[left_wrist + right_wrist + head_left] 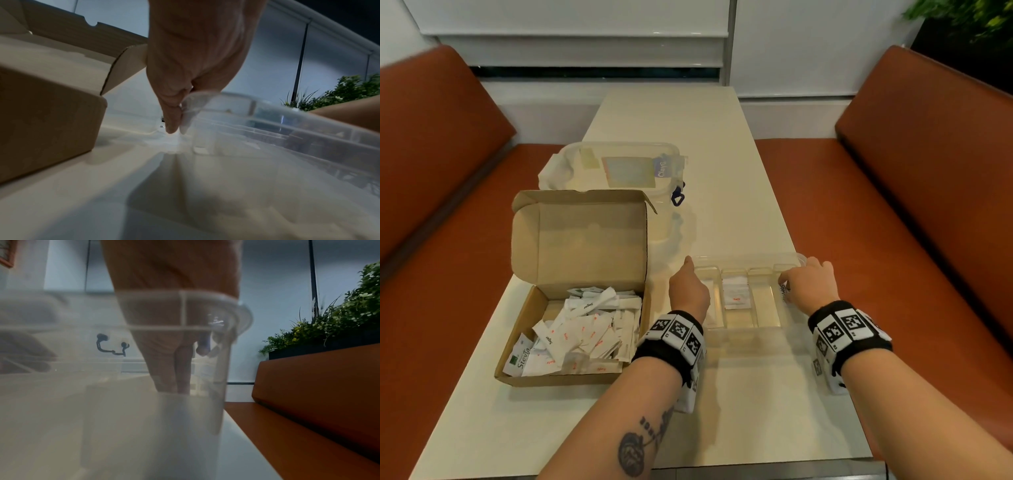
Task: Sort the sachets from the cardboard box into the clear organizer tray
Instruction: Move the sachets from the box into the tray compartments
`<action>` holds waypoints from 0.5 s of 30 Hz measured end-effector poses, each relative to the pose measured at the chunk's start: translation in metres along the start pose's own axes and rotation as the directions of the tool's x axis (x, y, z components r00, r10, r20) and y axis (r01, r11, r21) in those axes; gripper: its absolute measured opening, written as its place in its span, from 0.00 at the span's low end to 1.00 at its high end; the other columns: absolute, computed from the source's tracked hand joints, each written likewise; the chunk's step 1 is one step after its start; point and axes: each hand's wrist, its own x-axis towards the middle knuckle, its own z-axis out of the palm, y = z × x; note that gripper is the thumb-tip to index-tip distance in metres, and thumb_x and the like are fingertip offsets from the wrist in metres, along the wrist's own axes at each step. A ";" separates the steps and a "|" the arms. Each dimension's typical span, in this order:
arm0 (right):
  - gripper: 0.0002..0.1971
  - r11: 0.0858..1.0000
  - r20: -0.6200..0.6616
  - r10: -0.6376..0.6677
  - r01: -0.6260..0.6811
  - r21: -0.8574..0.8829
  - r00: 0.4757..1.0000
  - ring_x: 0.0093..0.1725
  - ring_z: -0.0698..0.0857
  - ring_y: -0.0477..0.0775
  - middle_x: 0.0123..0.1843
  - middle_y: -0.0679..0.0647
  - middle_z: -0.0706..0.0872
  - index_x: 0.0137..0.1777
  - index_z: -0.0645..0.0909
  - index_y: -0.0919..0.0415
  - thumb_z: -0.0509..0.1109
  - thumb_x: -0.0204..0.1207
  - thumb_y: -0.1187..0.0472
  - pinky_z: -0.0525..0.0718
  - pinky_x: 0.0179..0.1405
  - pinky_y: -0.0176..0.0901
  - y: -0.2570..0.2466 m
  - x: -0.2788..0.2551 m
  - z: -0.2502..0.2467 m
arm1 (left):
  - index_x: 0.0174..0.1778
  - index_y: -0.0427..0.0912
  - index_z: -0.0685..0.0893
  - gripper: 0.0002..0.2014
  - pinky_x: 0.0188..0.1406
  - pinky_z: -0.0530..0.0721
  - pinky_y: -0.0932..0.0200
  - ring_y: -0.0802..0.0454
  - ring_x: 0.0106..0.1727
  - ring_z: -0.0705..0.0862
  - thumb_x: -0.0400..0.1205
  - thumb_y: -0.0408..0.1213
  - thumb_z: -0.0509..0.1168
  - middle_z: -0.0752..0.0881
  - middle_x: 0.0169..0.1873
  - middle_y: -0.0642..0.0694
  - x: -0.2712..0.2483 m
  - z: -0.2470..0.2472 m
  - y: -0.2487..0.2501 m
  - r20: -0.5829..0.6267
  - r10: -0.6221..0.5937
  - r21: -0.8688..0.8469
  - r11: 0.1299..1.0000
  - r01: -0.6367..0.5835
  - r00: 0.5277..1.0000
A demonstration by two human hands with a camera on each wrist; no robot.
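Note:
The open cardboard box [571, 378] on the left holds a heap of white sachets [585, 329] marked Sugar, Salt and Stevia. Right of it stands the clear organizer tray [750, 331] with several narrow compartments; a Salt sachet [736, 294] lies in the second from the left. My left hand [688, 291] pinches the tray's far left corner, thumb outside the wall [172, 120]. My right hand [810, 284] reaches down into the rightmost compartment and holds a Stevia sachet [783, 291] there, fingertips [170, 382] on the white sachet [185, 410].
A clear lidded container [619, 168] with a blue clip stands behind the box, whose lid is raised. Orange benches [893, 240] flank the narrow cream table [688, 116]. The tray's right end sits close to the table's right edge. A plant [329, 324] stands behind the right bench.

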 end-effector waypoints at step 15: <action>0.10 0.943 -0.268 0.079 0.015 0.334 0.960 0.50 0.80 0.55 0.46 0.49 0.88 0.52 0.85 0.53 0.62 0.81 0.54 0.74 0.54 0.50 -0.040 -0.011 -0.060 | 0.80 0.38 0.65 0.27 0.70 0.70 0.59 0.45 0.75 0.72 0.85 0.36 0.62 0.73 0.75 0.39 -0.011 -0.030 0.018 -0.044 0.129 -0.170 0.976 -0.135 0.991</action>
